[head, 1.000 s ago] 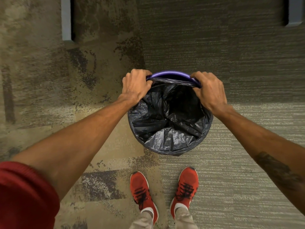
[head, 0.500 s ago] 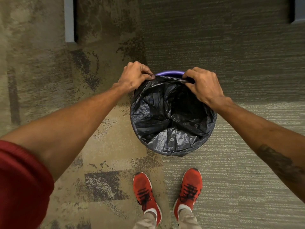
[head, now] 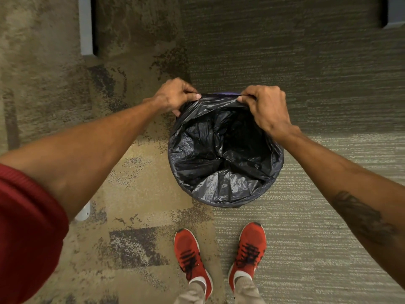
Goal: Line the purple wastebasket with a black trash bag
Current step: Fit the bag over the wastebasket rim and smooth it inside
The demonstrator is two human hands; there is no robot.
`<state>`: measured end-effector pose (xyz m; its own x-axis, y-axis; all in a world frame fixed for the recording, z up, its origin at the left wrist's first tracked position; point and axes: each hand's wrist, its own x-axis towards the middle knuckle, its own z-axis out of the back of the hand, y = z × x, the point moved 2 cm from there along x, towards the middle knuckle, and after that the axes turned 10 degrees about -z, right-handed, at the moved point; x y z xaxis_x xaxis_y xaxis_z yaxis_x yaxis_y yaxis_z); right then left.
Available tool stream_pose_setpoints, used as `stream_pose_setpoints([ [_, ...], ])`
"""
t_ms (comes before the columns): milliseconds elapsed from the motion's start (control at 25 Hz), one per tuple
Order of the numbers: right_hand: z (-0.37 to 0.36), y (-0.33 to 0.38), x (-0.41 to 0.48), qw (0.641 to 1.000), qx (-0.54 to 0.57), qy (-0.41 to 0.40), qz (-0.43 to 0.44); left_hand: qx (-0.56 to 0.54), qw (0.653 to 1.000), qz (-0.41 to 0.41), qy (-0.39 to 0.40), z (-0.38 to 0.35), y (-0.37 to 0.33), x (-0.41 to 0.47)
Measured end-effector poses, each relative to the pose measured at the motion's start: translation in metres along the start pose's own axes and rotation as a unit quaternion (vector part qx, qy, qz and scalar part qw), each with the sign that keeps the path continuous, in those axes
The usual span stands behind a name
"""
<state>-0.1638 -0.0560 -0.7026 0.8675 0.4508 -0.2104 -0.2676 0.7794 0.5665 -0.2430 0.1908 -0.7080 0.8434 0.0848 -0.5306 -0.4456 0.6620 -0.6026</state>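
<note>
A black trash bag (head: 219, 159) fills the round wastebasket standing on the carpet in front of my feet. The bag's edge is folded over the near and side rim, so the basket's wall is covered. Only a thin sliver of the purple wastebasket (head: 225, 93) shows at the far rim. My left hand (head: 173, 97) pinches the bag's far edge at the upper left. My right hand (head: 267, 106) pinches the same edge at the upper right. The plastic is stretched taut between them.
Two red shoes (head: 192, 260) stand just below the basket on patterned carpet. A grey furniture leg (head: 86, 25) rises at the upper left and another (head: 394, 12) at the upper right. A small white object (head: 83, 212) lies under my left forearm.
Both hands have lifted the bag's far edge up and over the far rim. The purple rim, plainly seen a second ago, is now almost covered by plastic.
</note>
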Motion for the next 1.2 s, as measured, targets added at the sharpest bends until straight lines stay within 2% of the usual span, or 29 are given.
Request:
stream_pose_setpoints([
  [160, -0.001, 0.003, 0.008, 0.997, 0.030, 0.007, -0.068, -0.012, 1.000, -0.020, -0.021, -0.005, 0.005, -0.007],
  [320, -0.006, 0.012, 0.020, 0.995, 0.012, 0.075, -0.068, -0.093, 0.996, -0.007, 0.000, -0.011, 0.027, -0.021],
  [480, -0.014, 0.024, 0.030, 0.986, 0.010, 0.157, -0.057, -0.204, 0.972, 0.067, 0.093, -0.015, 0.057, -0.039],
  [600, -0.023, 0.033, 0.032, 0.974, 0.048, 0.214, -0.053, -0.258, 0.948, 0.103, 0.156, -0.017, 0.075, -0.054],
  [840, -0.044, 0.046, 0.034, 0.970, 0.094, 0.188, -0.122, -0.272, 0.954, 0.112, 0.062, -0.024, 0.083, -0.057],
  [1000, -0.048, 0.048, 0.035, 0.953, 0.132, 0.206, -0.180, -0.290, 0.946, 0.135, 0.052, -0.024, 0.082, -0.056],
  [1200, -0.050, 0.047, 0.040, 0.912, 0.169, 0.263, -0.266, -0.386, 0.906, 0.164, 0.051, -0.035, 0.080, -0.058],
])
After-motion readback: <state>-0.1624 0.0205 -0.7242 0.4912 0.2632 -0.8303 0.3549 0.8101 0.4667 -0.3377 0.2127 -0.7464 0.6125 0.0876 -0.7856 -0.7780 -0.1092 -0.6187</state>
